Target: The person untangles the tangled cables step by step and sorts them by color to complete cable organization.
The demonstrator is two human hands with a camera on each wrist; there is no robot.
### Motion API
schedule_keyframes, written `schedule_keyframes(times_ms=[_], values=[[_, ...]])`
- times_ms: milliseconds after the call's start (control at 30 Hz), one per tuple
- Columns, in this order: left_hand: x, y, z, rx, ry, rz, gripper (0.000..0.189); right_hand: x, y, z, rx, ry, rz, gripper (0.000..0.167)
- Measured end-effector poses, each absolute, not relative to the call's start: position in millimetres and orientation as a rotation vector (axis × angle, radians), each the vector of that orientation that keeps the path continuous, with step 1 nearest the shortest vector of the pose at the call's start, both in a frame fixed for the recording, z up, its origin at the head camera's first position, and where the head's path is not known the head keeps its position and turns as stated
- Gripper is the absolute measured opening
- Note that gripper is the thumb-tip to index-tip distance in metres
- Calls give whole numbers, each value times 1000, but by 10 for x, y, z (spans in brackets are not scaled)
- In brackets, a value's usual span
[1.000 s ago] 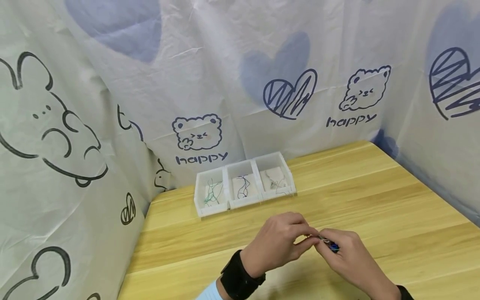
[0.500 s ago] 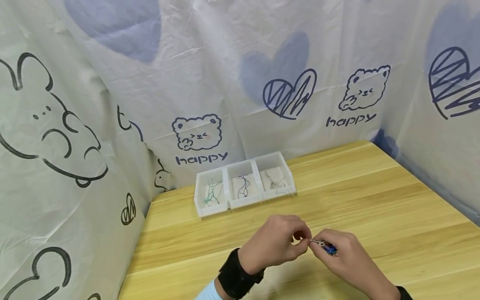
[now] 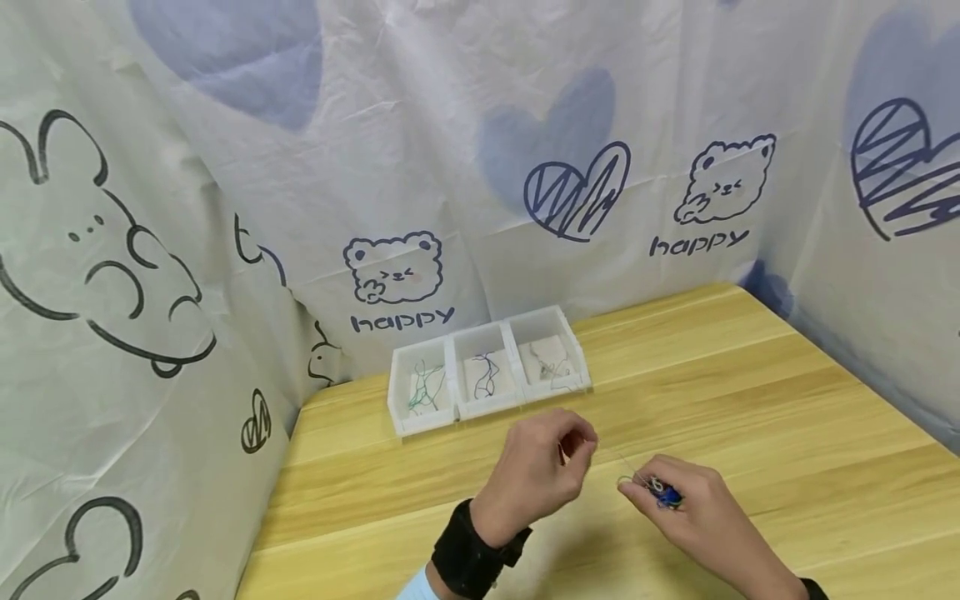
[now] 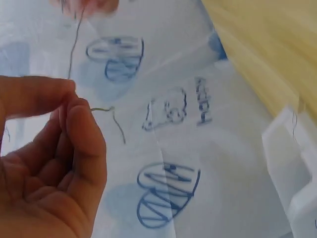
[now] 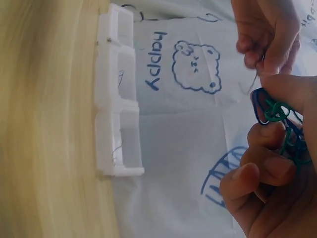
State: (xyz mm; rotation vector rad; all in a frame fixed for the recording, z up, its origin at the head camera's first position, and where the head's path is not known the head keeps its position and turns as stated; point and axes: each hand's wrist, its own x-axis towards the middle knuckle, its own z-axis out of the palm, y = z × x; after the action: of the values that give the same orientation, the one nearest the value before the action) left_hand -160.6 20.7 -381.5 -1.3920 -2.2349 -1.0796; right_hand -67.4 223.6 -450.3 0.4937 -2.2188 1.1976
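Note:
My left hand (image 3: 536, 467) pinches a thin grey wire (image 4: 74, 47) between thumb and forefinger. In the left wrist view the wire runs up toward the other hand, and a loose bent end sticks out beside the fingertips. My right hand (image 3: 697, 508) holds a tangled bundle of wires (image 3: 666, 497), blue and green, in its curled fingers. Green loops (image 5: 280, 111) of that bundle show in the right wrist view. A small gap separates the two hands above the table. How much wire lies inside the right palm is hidden.
A white three-compartment tray (image 3: 491, 407) stands at the back of the wooden table (image 3: 360, 492). Green wires (image 3: 425, 392), dark blue wires (image 3: 487, 377) and grey wires (image 3: 551, 365) lie in separate compartments, left to right. Printed cloth (image 3: 465, 100) hangs behind and at both sides.
My left hand has moved left and slightly up, away from the right hand, drawing the thin wire out. The right hand has barely moved and still holds the bundle.

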Motion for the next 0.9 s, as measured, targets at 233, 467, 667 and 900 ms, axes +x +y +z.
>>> schedule_keyframes(times_ms=[233, 467, 667, 900], values=[[-1761, 78, -3772, -1242, -2185, -1257, 11, -623, 2314, -4550, 396, -2220, 1225, 34], [-1895, 69, -3827, -1191, -2254, -1333, 7, -628, 2320, -4562, 427, -2212, 1248, 32], [-2104, 83, -3921, -1053, -2285, -1503, 4, -625, 2323, -4547, 387, -2255, 1254, 31], [-2341, 102, -4048, -918, -2299, -1566, 2, -628, 2318, -4542, 383, -2275, 1259, 30]])
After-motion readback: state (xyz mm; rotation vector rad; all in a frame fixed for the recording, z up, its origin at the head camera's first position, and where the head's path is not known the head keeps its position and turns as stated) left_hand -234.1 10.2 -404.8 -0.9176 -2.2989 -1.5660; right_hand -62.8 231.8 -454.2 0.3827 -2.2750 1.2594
